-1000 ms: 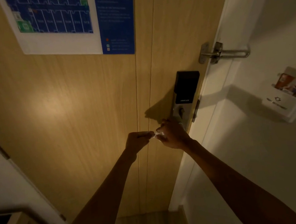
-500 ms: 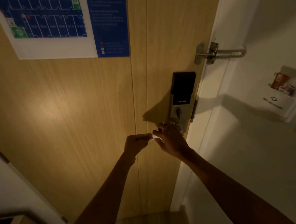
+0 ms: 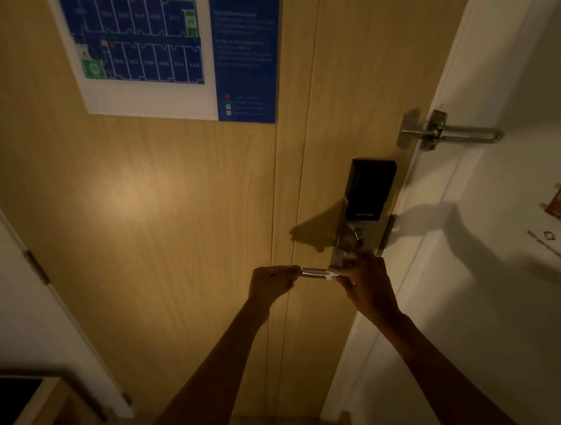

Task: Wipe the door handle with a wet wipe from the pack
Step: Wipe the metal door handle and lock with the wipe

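Left hand [image 3: 272,281]: curled into a loose fist at the free end of the door handle [image 3: 314,272], fingers closed over its tip; whether it really grips the tip cannot be told in the dim light.
Right hand [image 3: 364,281]: fingers bent round the inner stretch of the handle, pressing a small white wet wipe [image 3: 333,274] against the metal, thumb side toward the left hand.
Door handle: a smooth, round, silvery lever lying level; only a short shiny length shows between the two hands, low on the door [image 3: 170,223] near its right edge.
Wet wipe: a crumpled white scrap, mostly hidden under the right fingers.
Lock plate [image 3: 352,239]: brushed metal, tall and narrow, just above the right hand, topped by a glossy black reader panel [image 3: 369,188].
Door: pale wood-grain laminate with vertical grooves.
Floor plan sign [image 3: 171,51]: blue and white flat sheet near the door's top edge.
Swing latch [image 3: 446,131]: steel bar spanning the door's right edge and the white frame.
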A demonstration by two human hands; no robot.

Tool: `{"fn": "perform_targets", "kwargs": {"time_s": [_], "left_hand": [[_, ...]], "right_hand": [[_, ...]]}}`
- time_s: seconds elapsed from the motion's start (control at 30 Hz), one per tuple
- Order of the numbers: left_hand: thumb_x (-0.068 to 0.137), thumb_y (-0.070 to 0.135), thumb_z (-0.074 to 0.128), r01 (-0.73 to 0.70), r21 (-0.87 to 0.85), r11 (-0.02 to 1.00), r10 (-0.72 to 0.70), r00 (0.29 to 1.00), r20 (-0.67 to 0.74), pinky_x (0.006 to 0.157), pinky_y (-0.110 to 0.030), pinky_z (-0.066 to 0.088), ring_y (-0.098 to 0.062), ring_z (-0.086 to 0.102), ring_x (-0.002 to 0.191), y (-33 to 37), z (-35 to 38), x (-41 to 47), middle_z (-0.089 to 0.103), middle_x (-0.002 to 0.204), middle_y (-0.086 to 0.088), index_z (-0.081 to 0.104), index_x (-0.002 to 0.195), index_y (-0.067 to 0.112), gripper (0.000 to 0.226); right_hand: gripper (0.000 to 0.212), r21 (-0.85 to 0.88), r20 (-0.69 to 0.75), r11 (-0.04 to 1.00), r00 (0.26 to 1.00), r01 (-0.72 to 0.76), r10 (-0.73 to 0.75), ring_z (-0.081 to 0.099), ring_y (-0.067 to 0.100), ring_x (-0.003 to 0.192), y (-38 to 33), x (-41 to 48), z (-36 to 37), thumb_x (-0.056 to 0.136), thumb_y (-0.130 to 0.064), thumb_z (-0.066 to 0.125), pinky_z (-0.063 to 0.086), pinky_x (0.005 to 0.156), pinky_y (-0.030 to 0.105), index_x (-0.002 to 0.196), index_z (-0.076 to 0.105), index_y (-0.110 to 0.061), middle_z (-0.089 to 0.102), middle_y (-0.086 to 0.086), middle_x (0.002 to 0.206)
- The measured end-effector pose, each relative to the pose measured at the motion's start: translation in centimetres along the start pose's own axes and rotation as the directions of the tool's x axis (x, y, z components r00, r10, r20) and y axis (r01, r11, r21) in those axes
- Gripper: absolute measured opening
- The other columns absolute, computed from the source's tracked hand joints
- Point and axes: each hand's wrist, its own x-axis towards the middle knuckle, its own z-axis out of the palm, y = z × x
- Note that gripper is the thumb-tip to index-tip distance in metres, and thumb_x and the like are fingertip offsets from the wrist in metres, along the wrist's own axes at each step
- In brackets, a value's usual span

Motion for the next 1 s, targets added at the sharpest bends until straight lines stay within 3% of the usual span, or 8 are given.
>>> {"fn": "perform_targets", "kwargs": {"time_s": [0.17, 0.33, 0.47, 0.6, 0.7, 0.83, 0.93, 1.0], "left_hand": [[0.077, 0.016, 0.079, 0.026, -0.006, 1.000, -0.026, 1.000, -0.003, 0.051, -0.013, 0.046, -0.006, 0.061, 0.054, -0.1, 0.3, 0.0, 0.067, 0.068, -0.006, 0.074, 0.094, -0.005, 0.027], [0.084, 0.010, 0.072, -0.003, 0.012, 1.000, 0.003, 1.000, 0.024, 0.046, -0.011, 0.043, -0.008, 0.057, 0.051, 0.2, 0.5, 0.0, 0.063, 0.062, -0.004, 0.073, 0.096, -0.007, 0.021], [0.083, 0.015, 0.074, -0.015, 0.075, 0.997, 0.016, 1.000, -0.017, 0.050, -0.011, 0.046, -0.005, 0.061, 0.056, 0.2, 0.6, 0.0, 0.068, 0.073, -0.010, 0.074, 0.096, -0.003, 0.022], [0.082, 0.015, 0.074, -0.020, 0.071, 0.997, 0.024, 0.998, -0.056, 0.050, -0.011, 0.046, -0.008, 0.061, 0.060, 0.1, 1.1, 0.0, 0.069, 0.077, -0.012, 0.074, 0.096, -0.002, 0.022], [0.083, 0.013, 0.073, -0.034, 0.059, 0.998, 0.037, 0.998, -0.050, 0.049, -0.011, 0.045, -0.004, 0.060, 0.053, -0.1, 1.2, -0.2, 0.067, 0.073, -0.011, 0.074, 0.095, -0.006, 0.023], [0.082, 0.016, 0.075, -0.035, 0.074, 0.997, 0.037, 0.999, -0.030, 0.050, -0.012, 0.046, -0.005, 0.060, 0.056, -0.1, 1.0, -0.2, 0.067, 0.073, -0.008, 0.074, 0.095, -0.004, 0.024], [0.082, 0.018, 0.075, -0.033, 0.099, 0.995, 0.038, 0.998, -0.046, 0.053, -0.013, 0.048, -0.006, 0.063, 0.060, 0.1, 1.1, -0.1, 0.069, 0.075, -0.008, 0.075, 0.094, -0.001, 0.023], [0.082, 0.019, 0.075, -0.035, 0.097, 0.995, 0.040, 0.998, -0.049, 0.055, -0.013, 0.049, -0.007, 0.064, 0.062, 0.0, 1.1, -0.2, 0.070, 0.077, -0.009, 0.074, 0.096, -0.001, 0.024]], "right_hand": [[0.029, -0.037, -0.019, 0.999, 0.999, -0.034, 0.034, 0.052, 0.019, 0.111, -0.3, -1.0, 0.6, 0.082, -0.026, 0.074, 0.053, 0.085, 0.035, 0.110, 0.071, -0.024, 0.063, 0.002, 0.117], [0.037, -0.066, -0.008, 0.994, 0.996, 0.083, -0.084, 0.055, 0.024, 0.103, -2.9, -0.3, 2.0, 0.075, -0.019, 0.080, 0.056, 0.080, 0.040, 0.110, 0.069, -0.018, 0.063, 0.005, 0.105], [0.039, -0.085, -0.023, 0.993, 0.996, 0.082, -0.085, 0.057, 0.024, 0.102, -0.3, -1.1, 1.0, 0.074, -0.019, 0.081, 0.056, 0.077, 0.033, 0.111, 0.070, -0.018, 0.065, 0.006, 0.110], [0.034, 0.001, -0.063, 1.000, 0.998, 0.024, -0.023, 0.059, 0.021, 0.095, 2.5, -2.4, -0.9, 0.077, -0.013, 0.079, 0.057, 0.066, 0.030, 0.110, 0.070, -0.016, 0.065, 0.006, 0.106], [0.031, 0.071, -0.053, 0.997, 0.999, -0.001, 0.005, 0.060, 0.025, 0.102, 1.6, -2.0, 0.0, 0.081, -0.012, 0.076, 0.059, 0.071, 0.036, 0.110, 0.067, -0.014, 0.063, 0.009, 0.113], [0.030, 0.115, 0.059, 0.993, 0.998, -0.006, -0.001, 0.053, 0.028, 0.118, 1.5, -1.5, 0.6, 0.091, -0.021, 0.063, 0.051, 0.095, 0.039, 0.121, 0.064, -0.017, 0.059, 0.010, 0.127], [0.031, 0.131, 0.009, 0.991, 1.000, 0.000, -0.001, 0.059, 0.023, 0.109, 2.8, -1.7, -0.3, 0.085, -0.018, 0.072, 0.059, 0.079, 0.037, 0.115, 0.067, -0.017, 0.061, 0.007, 0.118], [0.028, 0.186, 0.004, 0.982, 0.999, -0.037, 0.036, 0.058, 0.018, 0.106, 3.4, -1.9, -0.7, 0.086, -0.022, 0.070, 0.059, 0.079, 0.034, 0.113, 0.068, -0.019, 0.059, 0.003, 0.116]]}}
